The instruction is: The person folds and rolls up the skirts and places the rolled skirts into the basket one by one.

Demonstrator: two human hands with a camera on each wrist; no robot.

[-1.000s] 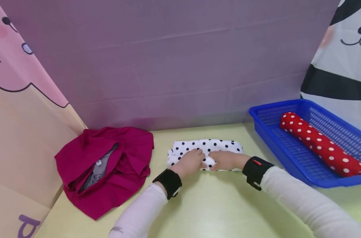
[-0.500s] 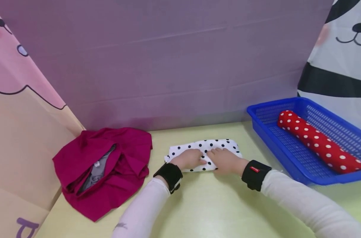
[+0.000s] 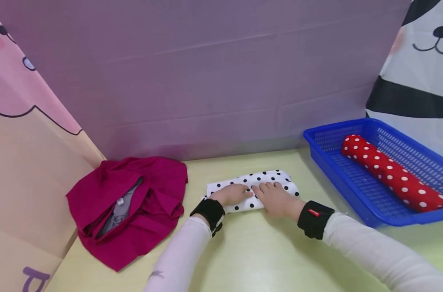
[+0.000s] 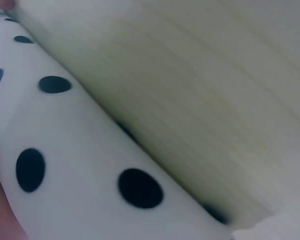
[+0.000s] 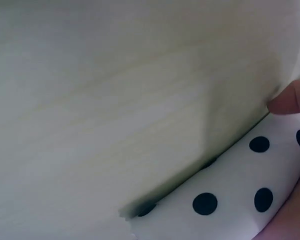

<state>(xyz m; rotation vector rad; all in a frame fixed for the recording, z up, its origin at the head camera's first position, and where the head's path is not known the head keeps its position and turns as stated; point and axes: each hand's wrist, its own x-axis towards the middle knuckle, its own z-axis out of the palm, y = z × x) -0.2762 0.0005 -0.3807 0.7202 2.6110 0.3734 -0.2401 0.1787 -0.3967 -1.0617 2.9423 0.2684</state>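
A white cloth with black dots (image 3: 268,176), folded or rolled into a long narrow bundle, lies crosswise on the table. My left hand (image 3: 231,194) rests on its left half, fingers pointing right. On its right half my right hand (image 3: 276,199) lies with the fingers spread over the top. The fingertips of both hands nearly meet at the bundle's middle. The dotted cloth (image 4: 85,130) slants across the left wrist view, its long edge close over the table. In the right wrist view, a digit (image 5: 292,97) touches that edge of the cloth (image 5: 235,200).
A crumpled magenta garment (image 3: 163,182) with a grey lining showing lies on the left. To the right stands a blue plastic basket (image 3: 327,170) holding a red roll with white dots (image 3: 392,172). A purple cloth backdrop (image 3: 206,81) rises behind the pale table (image 3: 250,255).
My right hand has shifted its fingers forward onto the top of the dotted cloth. The left hand lies flatter across it. The bundle sits slightly more askew, its right end now showing more.
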